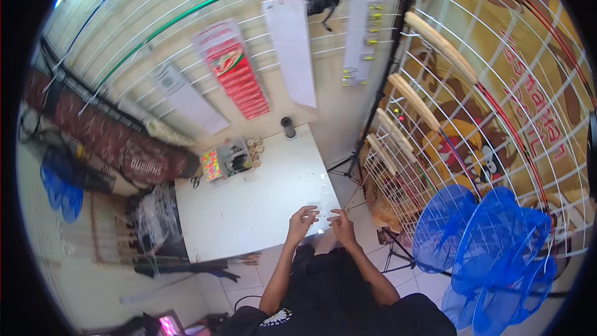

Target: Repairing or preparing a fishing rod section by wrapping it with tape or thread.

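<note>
Your left hand [301,221] and right hand [341,224] are at the near right corner of the white desk [249,205], forearms coming up from the lower edge. Fingertips of both point toward each other, close together but with a gap between. Left grip: fingers curled, partly closed. Right grip: fingers pinched loosely. Whatever sits between them is too small to tell; can't confirm either hand has hold of anything. A small clear glint [323,177] lies on the desk just beyond the hands, identity unclear.

Right of you, near: blue mesh nets [491,242] against a white wire rack [497,87]. A black tripod stand [398,249] sits on the floor tiles beside the desk corner.

Left of the desk, near: clear plastic bag [155,211] and dark rods lying on the floor.

Far left corner of the desk: compartment box [227,160] with bright pink and yellow bits, small round spools [255,146] just beside it, scissors [195,181] at the desk's left edge. Far edge, middle: small dark cylinder [288,127], upright.

Further left: long dark red bag [112,140] leaning along the wall.

Far wall: wire grid with hanging packets: red card [236,68], white sheet [291,50], card with small yellow items [364,37]. Green fishing rod [205,3] with black reel [320,1] runs across the top. Cork-handled rods [435,40] hang on the right rack.
</note>
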`<state>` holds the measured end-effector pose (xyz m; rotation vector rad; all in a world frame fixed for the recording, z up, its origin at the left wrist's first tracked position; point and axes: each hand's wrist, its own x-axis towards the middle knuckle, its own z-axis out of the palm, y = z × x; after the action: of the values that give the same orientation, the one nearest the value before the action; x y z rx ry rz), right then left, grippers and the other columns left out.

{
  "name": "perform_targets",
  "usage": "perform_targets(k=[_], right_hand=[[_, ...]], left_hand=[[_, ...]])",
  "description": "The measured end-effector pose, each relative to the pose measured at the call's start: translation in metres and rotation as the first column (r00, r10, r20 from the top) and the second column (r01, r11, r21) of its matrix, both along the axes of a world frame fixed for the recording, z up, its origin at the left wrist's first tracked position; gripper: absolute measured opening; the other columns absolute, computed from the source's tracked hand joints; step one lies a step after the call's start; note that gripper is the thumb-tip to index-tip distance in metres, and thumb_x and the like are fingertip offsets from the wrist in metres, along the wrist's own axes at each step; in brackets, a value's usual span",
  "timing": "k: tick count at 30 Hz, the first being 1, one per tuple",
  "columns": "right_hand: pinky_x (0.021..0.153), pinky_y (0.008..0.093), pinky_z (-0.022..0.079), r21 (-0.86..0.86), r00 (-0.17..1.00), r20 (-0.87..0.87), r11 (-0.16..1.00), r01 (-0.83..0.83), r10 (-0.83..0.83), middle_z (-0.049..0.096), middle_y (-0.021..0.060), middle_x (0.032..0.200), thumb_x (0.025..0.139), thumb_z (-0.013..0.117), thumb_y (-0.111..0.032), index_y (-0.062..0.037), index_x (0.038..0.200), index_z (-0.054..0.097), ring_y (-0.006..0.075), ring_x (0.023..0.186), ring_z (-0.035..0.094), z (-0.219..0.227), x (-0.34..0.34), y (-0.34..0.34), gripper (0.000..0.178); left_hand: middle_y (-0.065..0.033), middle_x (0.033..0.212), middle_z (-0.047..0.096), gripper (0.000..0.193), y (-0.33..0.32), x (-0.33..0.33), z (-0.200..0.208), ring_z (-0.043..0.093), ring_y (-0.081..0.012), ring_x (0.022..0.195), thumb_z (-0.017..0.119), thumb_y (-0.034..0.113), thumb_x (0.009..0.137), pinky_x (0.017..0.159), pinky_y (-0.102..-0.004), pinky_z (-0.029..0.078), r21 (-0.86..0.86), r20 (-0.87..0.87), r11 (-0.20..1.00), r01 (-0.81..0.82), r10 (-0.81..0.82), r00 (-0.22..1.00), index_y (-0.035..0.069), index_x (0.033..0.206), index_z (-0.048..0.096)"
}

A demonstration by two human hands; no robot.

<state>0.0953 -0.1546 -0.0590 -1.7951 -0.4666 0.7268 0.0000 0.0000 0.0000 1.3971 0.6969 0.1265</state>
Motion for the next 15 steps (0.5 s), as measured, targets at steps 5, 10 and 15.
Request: perform_targets(k=[5, 10, 15], right_hand=[[0.075, 0.0307, 0.056, 0.1, 0.996, 0.005, 0.991, -0.084, 0.084, 0.072, 0.0158, 0.099, 0.097, 0.05, -0.009, -0.0048, 0.127, 0.05, 0.0208, 0.084, 0.071, 0.026, -0.005, 0.007, 0.03], [0.073, 0.0295, 0.054, 0.121, 0.986, -0.004, 0.979, -0.163, 0.165, 0.072, 0.0129, 0.096, 0.097, 0.049, -0.009, -0.0045, 0.126, 0.05, 0.0182, 0.081, 0.069, 0.037, -0.023, 0.022, 0.03], [0.073, 0.0322, 0.056, 0.104, 0.966, 0.056, 0.96, -0.259, 0.254, 0.073, 0.014, 0.095, 0.094, 0.048, -0.005, -0.0062, 0.126, 0.05, 0.0213, 0.08, 0.071, 0.042, -0.046, 0.061, 0.032]], left_hand=[[-0.0133, 0.106, 0.071, 0.031, -0.022, -0.017, -0.018, 0.068, -0.0168, 0.092, 0.064, 0.02, 0.095, 0.078, -0.0269, 0.054, 0.127, 0.1, 0.958, -0.259, 0.247, 0.964, 0.001, 0.12, 0.062], [-0.0121, 0.107, 0.07, 0.032, -0.011, -0.052, -0.014, 0.066, -0.0169, 0.097, 0.065, 0.021, 0.095, 0.085, -0.0304, 0.052, 0.082, 0.11, 0.934, -0.348, 0.338, 0.935, 0.002, 0.121, 0.063], [-0.0119, 0.109, 0.07, 0.032, 0.015, -0.089, -0.002, 0.066, -0.0162, 0.096, 0.064, 0.02, 0.095, 0.085, -0.029, 0.052, 0.061, 0.182, 0.887, -0.457, 0.44, 0.879, 0.002, 0.121, 0.062]])
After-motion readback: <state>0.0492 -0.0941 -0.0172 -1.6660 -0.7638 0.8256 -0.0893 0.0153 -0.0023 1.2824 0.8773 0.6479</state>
